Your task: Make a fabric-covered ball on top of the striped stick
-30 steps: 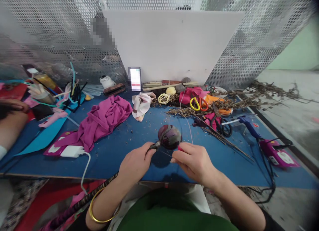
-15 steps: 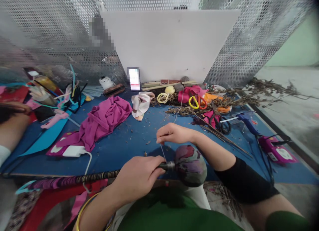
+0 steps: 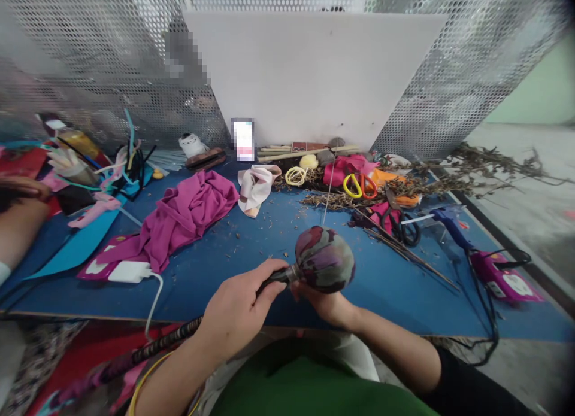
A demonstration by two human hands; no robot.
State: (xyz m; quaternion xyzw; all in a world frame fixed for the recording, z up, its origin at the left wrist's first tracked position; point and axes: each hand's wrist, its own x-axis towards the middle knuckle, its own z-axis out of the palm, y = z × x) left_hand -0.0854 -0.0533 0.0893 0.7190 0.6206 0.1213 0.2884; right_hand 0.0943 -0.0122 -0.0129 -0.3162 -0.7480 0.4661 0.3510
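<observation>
My left hand (image 3: 251, 299) is wrapped round a dark rod (image 3: 274, 278), just below a round head (image 3: 326, 259) bundled in mottled grey, purple and red cloth. Bands of thread (image 3: 294, 273) circle the neck where cloth meets rod. The rod is tilted, its purple-and-black striped lower part (image 3: 157, 344) running down past the table edge. Beneath the neck and head is my right hand (image 3: 330, 305), closed, its fingertips partly hidden by the bundle. A thin thread (image 3: 329, 194) comes from the back of the table and passes behind the head towards this hand.
Magenta cloth (image 3: 193, 209) lies left, beside a white charger (image 3: 130, 272). Yellow-and-red-handled scissors (image 3: 359, 186), dried stems (image 3: 318, 200) and black scissors (image 3: 406, 227) are at the back right, near a blue glue gun (image 3: 451, 227). Another person's arm (image 3: 22, 224) rests at far left.
My right hand has moved from above the rod, where it pulled the thread taut, down to beneath the neck. The cloth head has risen and shifted left, tilting the rod more.
</observation>
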